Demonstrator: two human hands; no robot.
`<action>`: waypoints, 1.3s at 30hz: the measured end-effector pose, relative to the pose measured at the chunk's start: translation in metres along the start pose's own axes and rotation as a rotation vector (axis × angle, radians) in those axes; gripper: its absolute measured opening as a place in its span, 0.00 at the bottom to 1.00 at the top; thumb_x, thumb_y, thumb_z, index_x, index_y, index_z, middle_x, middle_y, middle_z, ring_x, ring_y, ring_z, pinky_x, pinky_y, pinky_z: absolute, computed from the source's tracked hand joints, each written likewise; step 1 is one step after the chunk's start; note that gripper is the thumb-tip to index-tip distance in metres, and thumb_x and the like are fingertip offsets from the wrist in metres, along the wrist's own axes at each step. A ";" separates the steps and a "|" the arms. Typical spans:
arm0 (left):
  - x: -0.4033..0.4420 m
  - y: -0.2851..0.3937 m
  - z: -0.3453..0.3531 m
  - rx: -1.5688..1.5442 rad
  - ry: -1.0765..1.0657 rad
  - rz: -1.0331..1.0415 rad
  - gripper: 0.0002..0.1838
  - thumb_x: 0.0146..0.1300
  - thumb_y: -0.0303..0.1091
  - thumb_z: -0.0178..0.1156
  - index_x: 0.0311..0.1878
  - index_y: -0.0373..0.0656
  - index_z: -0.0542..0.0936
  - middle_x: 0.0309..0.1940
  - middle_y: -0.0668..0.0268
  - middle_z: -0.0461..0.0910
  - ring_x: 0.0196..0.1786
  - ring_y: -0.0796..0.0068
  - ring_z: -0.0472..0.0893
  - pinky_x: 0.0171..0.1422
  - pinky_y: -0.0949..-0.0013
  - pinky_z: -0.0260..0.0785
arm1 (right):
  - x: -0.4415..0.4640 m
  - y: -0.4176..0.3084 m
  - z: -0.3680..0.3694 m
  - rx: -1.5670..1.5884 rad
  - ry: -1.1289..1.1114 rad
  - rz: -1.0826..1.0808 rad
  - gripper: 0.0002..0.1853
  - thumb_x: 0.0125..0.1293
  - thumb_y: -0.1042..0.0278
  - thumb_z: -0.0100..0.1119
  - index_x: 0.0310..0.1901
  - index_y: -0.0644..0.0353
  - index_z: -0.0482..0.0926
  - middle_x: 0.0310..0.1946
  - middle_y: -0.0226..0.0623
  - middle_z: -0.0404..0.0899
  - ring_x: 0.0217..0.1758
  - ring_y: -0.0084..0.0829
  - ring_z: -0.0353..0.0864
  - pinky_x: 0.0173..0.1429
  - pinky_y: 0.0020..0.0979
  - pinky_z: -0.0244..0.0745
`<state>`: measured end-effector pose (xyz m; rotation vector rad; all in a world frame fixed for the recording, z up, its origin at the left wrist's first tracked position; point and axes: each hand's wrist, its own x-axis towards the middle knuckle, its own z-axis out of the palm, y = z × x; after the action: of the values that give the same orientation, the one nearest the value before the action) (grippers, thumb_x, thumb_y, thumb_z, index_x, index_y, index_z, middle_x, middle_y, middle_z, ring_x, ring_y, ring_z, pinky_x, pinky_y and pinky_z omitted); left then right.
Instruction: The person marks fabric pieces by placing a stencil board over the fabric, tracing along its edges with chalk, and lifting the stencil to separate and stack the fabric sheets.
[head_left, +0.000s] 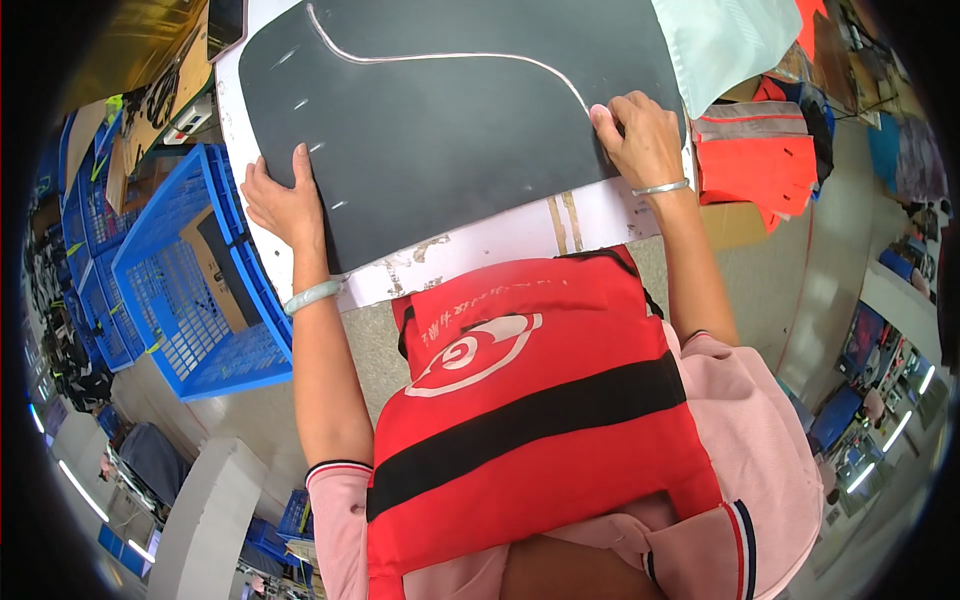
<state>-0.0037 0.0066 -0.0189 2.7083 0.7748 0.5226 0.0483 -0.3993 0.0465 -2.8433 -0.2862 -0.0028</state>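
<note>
Atop the white table (605, 208), a curved pale line (450, 56) crosses a flat dark-grey sheet (450, 140). The right hand (643, 145) curls at its end, hold unclear; the spread, empty left hand (286, 205) should steady the edge.

panel (450, 130): dark grey, pale line (450, 57) | apron (580, 480): red, black band (530, 432), white logo (462, 353) | crate (172, 318): blue | shirt (750, 430): pink

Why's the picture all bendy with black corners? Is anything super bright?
Head view: probably a very wide lens, so the edges bend and the corners go black; head view: light tubes glow at both lower sides; head view: the dark grey sheet looks fairly clear.
</note>
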 end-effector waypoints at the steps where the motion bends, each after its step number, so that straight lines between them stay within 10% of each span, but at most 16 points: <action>1: 0.000 0.000 0.000 -0.004 0.005 -0.001 0.40 0.59 0.63 0.58 0.62 0.36 0.70 0.65 0.52 0.65 0.72 0.55 0.57 0.75 0.49 0.40 | -0.002 0.000 0.000 -0.006 0.003 0.008 0.16 0.65 0.57 0.54 0.27 0.60 0.78 0.30 0.41 0.77 0.37 0.42 0.76 0.44 0.42 0.64; 6: 0.000 0.001 0.001 -0.014 0.021 0.000 0.40 0.59 0.63 0.58 0.61 0.36 0.70 0.65 0.52 0.65 0.71 0.56 0.59 0.75 0.49 0.41 | -0.008 0.003 -0.002 0.107 0.111 0.000 0.17 0.65 0.56 0.55 0.26 0.61 0.78 0.28 0.42 0.76 0.34 0.46 0.75 0.40 0.44 0.65; 15: 0.000 -0.005 0.002 -0.006 0.016 0.013 0.39 0.60 0.62 0.57 0.62 0.36 0.70 0.63 0.53 0.66 0.70 0.56 0.60 0.75 0.51 0.42 | -0.083 0.010 -0.025 0.268 -0.505 0.061 0.19 0.64 0.53 0.57 0.27 0.62 0.76 0.27 0.44 0.76 0.28 0.43 0.76 0.34 0.39 0.68; 21: 0.002 -0.014 0.002 -0.076 0.011 0.050 0.35 0.63 0.57 0.57 0.62 0.36 0.71 0.63 0.53 0.66 0.68 0.55 0.62 0.73 0.54 0.46 | -0.068 0.046 -0.033 0.146 -0.198 0.289 0.20 0.62 0.49 0.58 0.36 0.61 0.78 0.35 0.46 0.79 0.39 0.47 0.78 0.44 0.44 0.72; 23: 0.003 -0.018 0.004 -0.094 0.007 0.051 0.33 0.63 0.55 0.57 0.61 0.37 0.72 0.63 0.53 0.66 0.68 0.54 0.63 0.72 0.55 0.48 | -0.051 0.072 -0.020 -0.006 0.343 0.164 0.22 0.61 0.52 0.61 0.47 0.63 0.77 0.44 0.48 0.78 0.47 0.48 0.77 0.50 0.43 0.71; 29: 0.014 -0.032 0.001 -0.137 -0.017 0.090 0.32 0.64 0.49 0.60 0.61 0.29 0.72 0.62 0.46 0.69 0.66 0.54 0.68 0.70 0.59 0.56 | -0.032 0.070 -0.010 0.077 0.252 0.222 0.24 0.61 0.56 0.62 0.54 0.63 0.76 0.52 0.48 0.75 0.54 0.48 0.74 0.57 0.44 0.68; 33: 0.035 -0.041 -0.016 -0.680 -0.208 -0.222 0.23 0.63 0.39 0.64 0.57 0.33 0.77 0.42 0.64 0.82 0.42 0.73 0.79 0.50 0.73 0.69 | -0.019 0.064 -0.028 0.164 0.271 0.143 0.25 0.61 0.56 0.61 0.56 0.62 0.76 0.51 0.45 0.75 0.55 0.46 0.73 0.57 0.42 0.67; 39: 0.054 -0.033 -0.057 -0.918 -0.288 -0.504 0.18 0.60 0.35 0.68 0.53 0.48 0.79 0.34 0.79 0.80 0.28 0.91 0.70 0.29 0.86 0.54 | -0.008 0.076 -0.004 0.013 0.177 0.190 0.26 0.60 0.56 0.62 0.57 0.60 0.76 0.47 0.43 0.76 0.49 0.45 0.74 0.54 0.41 0.68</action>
<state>0.0004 0.0724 0.0350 1.6221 0.8234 0.2552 0.0559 -0.4734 0.0288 -2.8212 0.0214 -0.2110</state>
